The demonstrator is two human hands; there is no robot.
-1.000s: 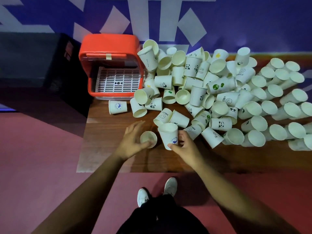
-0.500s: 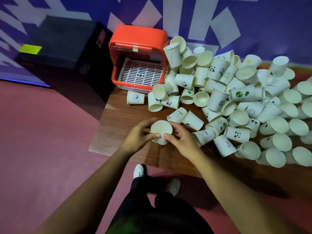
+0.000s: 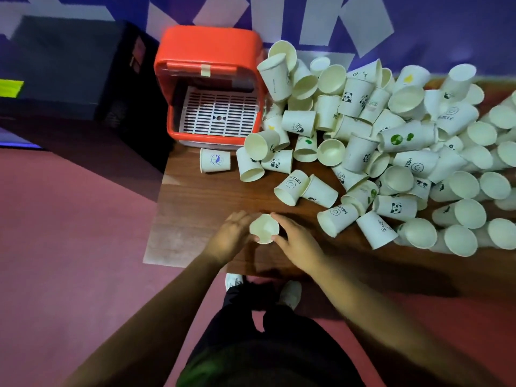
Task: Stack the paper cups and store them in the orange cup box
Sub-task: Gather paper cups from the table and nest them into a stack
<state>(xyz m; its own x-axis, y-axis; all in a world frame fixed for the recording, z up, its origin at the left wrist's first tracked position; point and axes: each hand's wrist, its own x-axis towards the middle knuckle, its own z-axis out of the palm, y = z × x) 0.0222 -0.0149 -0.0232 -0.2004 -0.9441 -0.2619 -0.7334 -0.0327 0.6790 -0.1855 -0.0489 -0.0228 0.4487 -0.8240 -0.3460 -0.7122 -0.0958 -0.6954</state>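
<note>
A small stack of white paper cups (image 3: 264, 229) stands mouth-up near the table's front edge, held between both hands. My left hand (image 3: 230, 237) wraps its left side and my right hand (image 3: 297, 241) presses its right side. The orange cup box (image 3: 208, 51) stands at the table's back left corner, front open, with a white slotted tray (image 3: 217, 111) inside and no cups in it. A big heap of loose paper cups (image 3: 385, 152) covers the table from the box's right side to the right edge.
The wooden table (image 3: 195, 208) ends just in front of my hands, with red floor to the left. One cup (image 3: 215, 160) lies alone in front of the box. A black case (image 3: 69, 71) sits left of the box. My legs and shoes (image 3: 290, 293) are below.
One second ago each hand held a separate cup; the two were brought together into one stack, now gripped by both hands. The view has shifted left and closer.
</note>
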